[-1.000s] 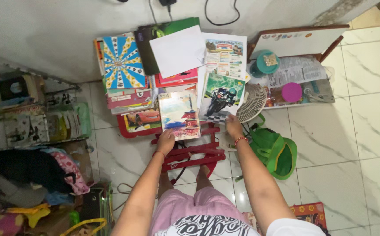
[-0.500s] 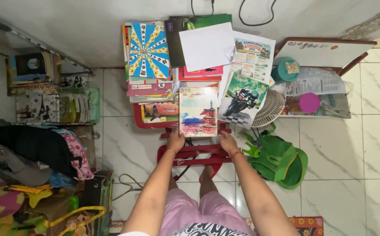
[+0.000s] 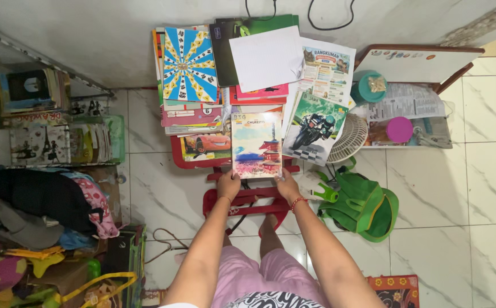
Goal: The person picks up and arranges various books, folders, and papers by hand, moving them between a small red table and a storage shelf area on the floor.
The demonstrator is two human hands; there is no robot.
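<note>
Right hand has left the motorbike book; now both hands, left hand too, clamp the pagoda book's near edge, book lying beyond fingers.

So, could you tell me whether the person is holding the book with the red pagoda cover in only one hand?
No, both the left hand and the right hand grip the bottom edge of the red pagoda book.

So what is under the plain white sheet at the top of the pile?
The white sheet lies on a dark green-edged folder and overlaps a pink book and a printed leaflet. What lies beneath its middle is covered.
</note>
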